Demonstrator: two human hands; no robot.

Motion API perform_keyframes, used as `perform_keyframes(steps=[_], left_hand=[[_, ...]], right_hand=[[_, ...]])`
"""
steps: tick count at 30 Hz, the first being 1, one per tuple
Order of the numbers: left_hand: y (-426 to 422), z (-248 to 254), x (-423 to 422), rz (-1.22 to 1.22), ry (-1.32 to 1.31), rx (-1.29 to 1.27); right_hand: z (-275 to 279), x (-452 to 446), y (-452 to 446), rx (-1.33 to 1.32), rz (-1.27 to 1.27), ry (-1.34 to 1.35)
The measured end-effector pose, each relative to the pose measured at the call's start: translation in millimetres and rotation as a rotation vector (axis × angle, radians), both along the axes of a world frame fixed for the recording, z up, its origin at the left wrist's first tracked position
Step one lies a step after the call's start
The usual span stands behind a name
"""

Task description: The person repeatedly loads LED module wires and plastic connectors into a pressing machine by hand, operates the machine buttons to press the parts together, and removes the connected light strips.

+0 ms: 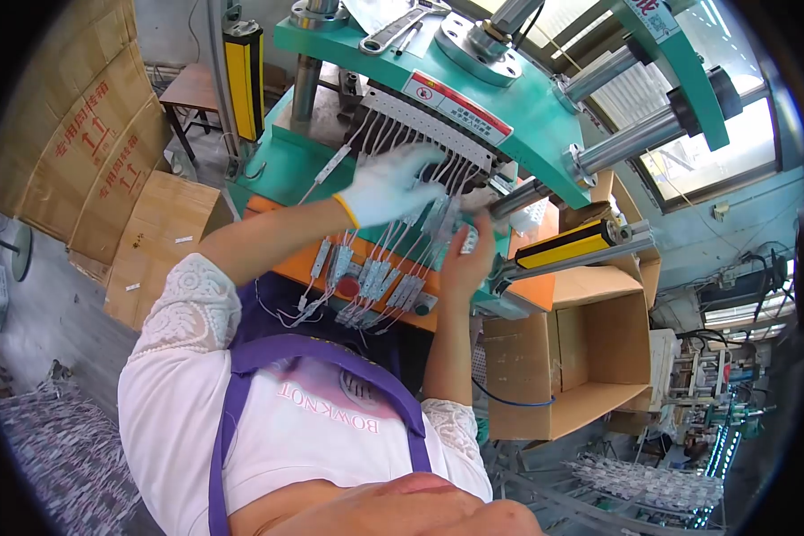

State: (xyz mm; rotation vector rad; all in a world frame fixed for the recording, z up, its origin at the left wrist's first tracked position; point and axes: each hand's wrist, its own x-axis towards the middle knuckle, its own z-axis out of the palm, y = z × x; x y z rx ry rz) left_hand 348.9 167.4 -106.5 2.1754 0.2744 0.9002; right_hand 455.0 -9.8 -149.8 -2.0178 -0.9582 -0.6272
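Fingers of the left hand, in a white glove, blur among thin white cables beneath the green metal press plate; from my end I cannot tell whether they grip. Right-hand fingers bend beside the cables, grasp equally unclear to me. Grey rectangular modules hang below the plate. Right of it, a yellow-and-black bar and brown cardboard box crowd my view; the glove hides some cable lengths
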Motion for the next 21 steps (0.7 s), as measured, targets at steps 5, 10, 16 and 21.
perform_keyframes(steps=[5,10,16,21], left_hand=[[-3,-8,11,0.012,0.168,0.189],[24,-41,7,-0.066,0.281,0.573],[-15,-9,6,0.058,-0.195,0.097],[8,-20,25,-0.069,-0.001,-0.372]], right_hand=[[0,9,17,-0.118,0.096,-0.156],[-40,42,-27,-0.339,-0.18,0.04],[-3,11,-11,0.033,0.044,0.054],[9,-5,16,0.128,0.255,0.22]])
